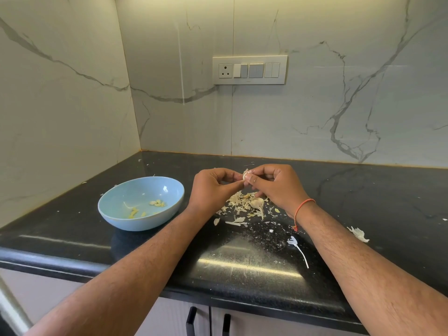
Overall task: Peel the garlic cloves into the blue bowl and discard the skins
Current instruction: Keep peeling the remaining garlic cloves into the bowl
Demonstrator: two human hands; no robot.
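A small garlic clove [245,176] with pale skin is pinched between the fingertips of my left hand [213,187] and my right hand [271,185], above the black counter. Both hands meet at the clove with curled fingers. Under them lies a heap of papery garlic skins [238,202] and the rest of a garlic bulb [257,203]. The blue bowl [126,219] stands to the left of my left hand, with several peeled cloves [157,203] in it.
The black granite counter [72,229] runs into a marble-walled corner at the left. Loose skin scraps [358,234] and a stem piece [299,248] lie at the right. A switch panel [249,69] is on the back wall. Cabinet handles [191,320] show below the counter edge.
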